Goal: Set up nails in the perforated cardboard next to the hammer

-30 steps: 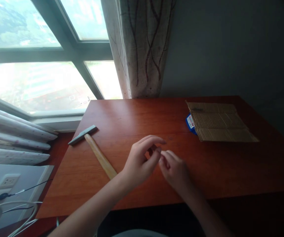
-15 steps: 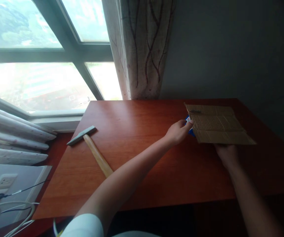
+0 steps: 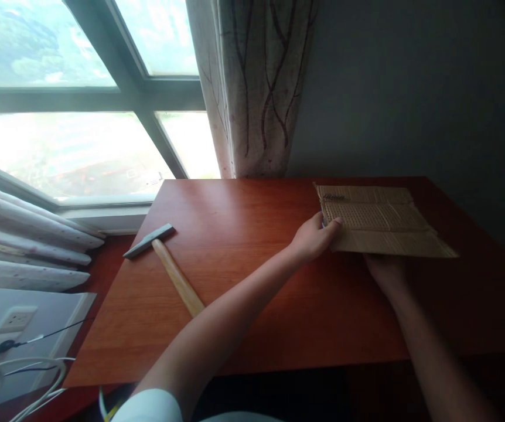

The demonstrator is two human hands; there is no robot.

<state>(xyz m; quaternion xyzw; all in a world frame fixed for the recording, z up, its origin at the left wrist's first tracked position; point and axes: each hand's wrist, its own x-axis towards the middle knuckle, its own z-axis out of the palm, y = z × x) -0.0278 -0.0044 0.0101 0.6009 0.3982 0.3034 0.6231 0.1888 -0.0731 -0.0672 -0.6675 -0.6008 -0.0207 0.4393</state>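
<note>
One left hand (image 3: 313, 239) and one right hand (image 3: 386, 273), two in all, share one wood-grain tabletop (image 3: 252, 205) with one sheet of corrugated cardboard (image 3: 378, 221) and one wooden-handled hammer (image 3: 176, 274). Four window panes (image 3: 158, 38) and two patterned curtains (image 3: 261, 88) fill the upper and left side. Two wall sockets (image 3: 17, 319) and one black plug (image 3: 5, 346) appear at lower left, beside white cables (image 3: 61, 372) too tangled to count. One pale sleeve (image 3: 149, 406) shows.

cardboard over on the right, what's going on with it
A person has the cardboard over the table: the left hand grips its left edge, thumb on top, and the right hand is under its near edge, fingers hidden. A hammer lies to the left, untouched by either hand.
</note>
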